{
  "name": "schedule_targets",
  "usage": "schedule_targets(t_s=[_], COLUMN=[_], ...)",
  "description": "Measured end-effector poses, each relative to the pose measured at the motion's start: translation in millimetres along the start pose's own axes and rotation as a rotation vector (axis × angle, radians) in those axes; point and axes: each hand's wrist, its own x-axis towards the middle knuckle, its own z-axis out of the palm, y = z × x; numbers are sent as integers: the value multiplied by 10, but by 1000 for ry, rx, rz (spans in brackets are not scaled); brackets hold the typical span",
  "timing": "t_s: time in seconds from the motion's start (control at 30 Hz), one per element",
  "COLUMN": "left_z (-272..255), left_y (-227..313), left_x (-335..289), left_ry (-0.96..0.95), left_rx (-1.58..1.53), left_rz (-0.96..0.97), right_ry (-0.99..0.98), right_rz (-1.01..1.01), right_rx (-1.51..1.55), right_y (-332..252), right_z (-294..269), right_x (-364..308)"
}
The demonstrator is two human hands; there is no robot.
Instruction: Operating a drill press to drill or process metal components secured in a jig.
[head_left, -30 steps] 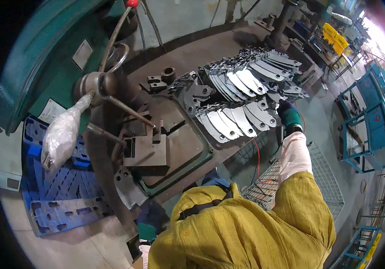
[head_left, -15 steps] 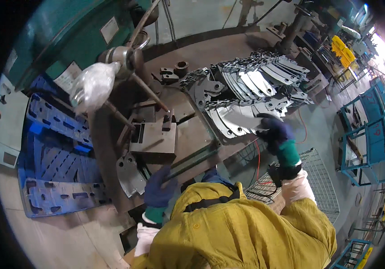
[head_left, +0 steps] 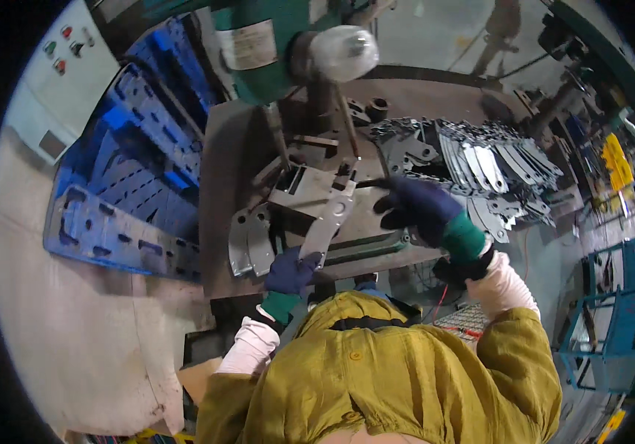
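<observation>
My left hand [head_left: 293, 271], in a dark blue glove, is closed on the lower end of a flat curved metal plate [head_left: 325, 231]. The plate's holed upper end lies against the upright piece of a metal block fixture [head_left: 299, 194] on the machine's bed. Just right of that end hovers my gloved right hand [head_left: 422, 209], a bit blurred, its fingers apart and nothing seen in them. Beside my left hand a few similar plates [head_left: 249, 240] lie at the table's near left edge.
Rows of metal plates [head_left: 495, 166] cover the table's right part. Over the fixture hang the machine's handle rods [head_left: 348, 122] and a plastic-wrapped knob [head_left: 345, 53]. Blue pallets [head_left: 121, 226] stand to the left, blue metal racks [head_left: 617, 296] to the right.
My right hand has come left from the plate rows, where it held a plate. A plate is now in my left hand at the fixture. The view has swung left.
</observation>
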Motion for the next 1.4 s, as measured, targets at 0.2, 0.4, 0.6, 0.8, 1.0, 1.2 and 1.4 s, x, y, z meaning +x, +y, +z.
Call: schedule_targets(t_s=[0.2, 0.4, 0.6, 0.8, 1.0, 1.2, 1.4], left_z=[218, -36, 36, -58, -99, -134, -249], left_y=[-630, -312, -396, -522, -409, -450, -311], left_x=[112, 418, 808, 917, 899, 903, 723], left_ry=[135, 53, 168, 51, 55, 63, 120], left_rx=[-649, -1250, -1129, -1276, -1323, -1216, -1236], left_rz=[-38, -382, -261, -446, -412, -441, -334], right_ry=[-435, -620, -567, -443, -454, -421, -464], right_rz=[5, -45, -47, 72, 94, -82, -278], right_rx=[455, 579, 638, 737, 803, 656, 85], right_y=[-929, -1443, -1498, -1636, -1593, -1156, -584], right_z=[444, 848, 985, 1361, 1087, 1125, 853], right_x=[393, 466, 596, 541, 726, 637, 865])
